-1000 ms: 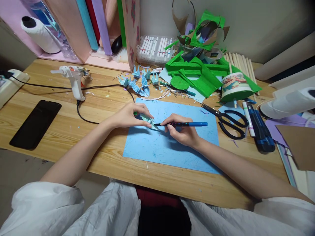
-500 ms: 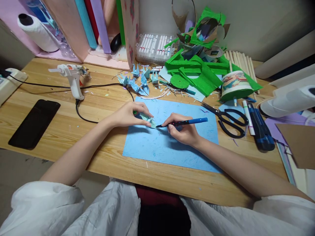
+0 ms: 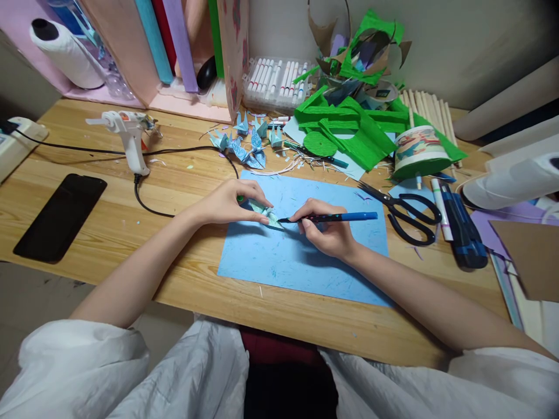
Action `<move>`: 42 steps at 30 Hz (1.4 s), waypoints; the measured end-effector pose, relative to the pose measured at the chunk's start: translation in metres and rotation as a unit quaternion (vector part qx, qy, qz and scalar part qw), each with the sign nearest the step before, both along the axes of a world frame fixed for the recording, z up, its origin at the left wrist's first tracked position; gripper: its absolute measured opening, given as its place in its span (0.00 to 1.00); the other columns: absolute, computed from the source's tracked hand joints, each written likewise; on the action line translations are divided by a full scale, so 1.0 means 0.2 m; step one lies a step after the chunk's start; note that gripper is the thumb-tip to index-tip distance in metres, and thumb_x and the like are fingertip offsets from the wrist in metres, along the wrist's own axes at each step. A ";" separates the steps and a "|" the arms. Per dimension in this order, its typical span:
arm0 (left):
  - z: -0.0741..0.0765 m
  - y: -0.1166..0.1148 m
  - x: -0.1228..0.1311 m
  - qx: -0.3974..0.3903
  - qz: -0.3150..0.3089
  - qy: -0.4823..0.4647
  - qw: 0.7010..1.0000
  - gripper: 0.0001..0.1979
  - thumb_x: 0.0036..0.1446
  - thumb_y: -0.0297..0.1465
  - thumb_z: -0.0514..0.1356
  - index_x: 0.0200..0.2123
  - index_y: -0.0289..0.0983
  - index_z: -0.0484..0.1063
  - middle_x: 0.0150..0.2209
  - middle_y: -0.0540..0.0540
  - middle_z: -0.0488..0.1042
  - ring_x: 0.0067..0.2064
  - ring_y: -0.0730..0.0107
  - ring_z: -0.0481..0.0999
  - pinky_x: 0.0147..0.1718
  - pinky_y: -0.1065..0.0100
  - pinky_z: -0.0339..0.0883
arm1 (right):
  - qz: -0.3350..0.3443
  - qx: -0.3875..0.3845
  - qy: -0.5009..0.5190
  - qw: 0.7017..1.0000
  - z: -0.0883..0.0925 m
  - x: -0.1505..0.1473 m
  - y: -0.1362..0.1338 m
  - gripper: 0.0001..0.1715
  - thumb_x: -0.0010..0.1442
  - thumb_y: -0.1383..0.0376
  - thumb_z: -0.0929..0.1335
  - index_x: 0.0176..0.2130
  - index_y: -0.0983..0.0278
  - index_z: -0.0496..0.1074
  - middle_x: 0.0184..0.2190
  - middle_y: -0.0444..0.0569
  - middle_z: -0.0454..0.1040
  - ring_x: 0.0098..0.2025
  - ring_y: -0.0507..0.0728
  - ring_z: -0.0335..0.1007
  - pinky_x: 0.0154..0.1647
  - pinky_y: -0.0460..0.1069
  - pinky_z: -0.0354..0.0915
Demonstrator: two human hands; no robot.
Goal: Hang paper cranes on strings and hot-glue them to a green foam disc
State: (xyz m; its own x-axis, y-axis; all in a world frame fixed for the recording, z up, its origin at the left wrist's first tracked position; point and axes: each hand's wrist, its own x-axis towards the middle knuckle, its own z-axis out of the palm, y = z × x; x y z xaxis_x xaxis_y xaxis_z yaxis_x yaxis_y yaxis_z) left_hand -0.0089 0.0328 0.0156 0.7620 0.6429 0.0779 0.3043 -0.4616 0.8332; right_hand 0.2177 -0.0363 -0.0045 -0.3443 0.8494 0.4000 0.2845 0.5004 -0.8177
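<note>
Between the thumb and fingers of my left hand (image 3: 233,202) is a small pale green-blue folded paper crane (image 3: 272,217), partly hidden by the fingers. My right hand (image 3: 325,230) grips a blue felt-tip pen (image 3: 356,216), held almost level. Its dark tip meets or nearly meets the right end of the crane. Beneath both hands lies a light blue sheet of paper (image 3: 262,262) with marks scattered over it. Several blue paper cranes (image 3: 248,145) stand in a group beyond the sheet.
Black-handled scissors (image 3: 410,218), a white marker (image 3: 442,209) and a dark blue cutter (image 3: 463,233) lie to the right. Leftward are a white glue gun (image 3: 133,145) with its cord and a black phone (image 3: 61,218). Green crepe paper (image 3: 362,125) and a marker case (image 3: 277,87) sit behind.
The pen has swung to a more level angle, and its rear end has shifted slightly right. My left hand keeps its hold on the crane, whose right end shows a little more.
</note>
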 end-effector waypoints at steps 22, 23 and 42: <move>0.00 0.00 0.00 0.010 -0.002 0.000 1.000 0.17 0.43 0.39 0.67 0.37 0.37 0.78 0.34 0.43 0.75 0.35 0.70 0.73 0.36 0.69 0.66 | -0.023 0.034 0.040 0.998 -0.01 0.01 -0.01 0.08 0.52 0.72 0.63 0.29 0.64 0.71 0.21 0.44 0.68 0.23 0.51 0.62 0.24 0.48 0.58; 0.00 0.00 0.00 0.012 -0.001 0.000 1.000 0.17 0.43 0.39 0.67 0.36 0.37 0.78 0.34 0.44 0.75 0.35 0.70 0.73 0.36 0.69 0.66 | -0.015 0.032 0.030 0.999 -0.01 0.01 -0.01 0.08 0.52 0.72 0.63 0.29 0.64 0.71 0.21 0.44 0.68 0.23 0.51 0.62 0.24 0.47 0.58; 0.01 -0.03 0.02 0.044 0.009 0.016 0.999 0.18 0.44 0.42 0.66 0.37 0.37 0.78 0.36 0.43 0.75 0.36 0.69 0.73 0.37 0.69 0.66 | 0.019 0.037 -0.013 0.999 0.01 0.00 0.00 0.08 0.51 0.72 0.62 0.26 0.64 0.70 0.21 0.44 0.69 0.22 0.50 0.61 0.23 0.47 0.58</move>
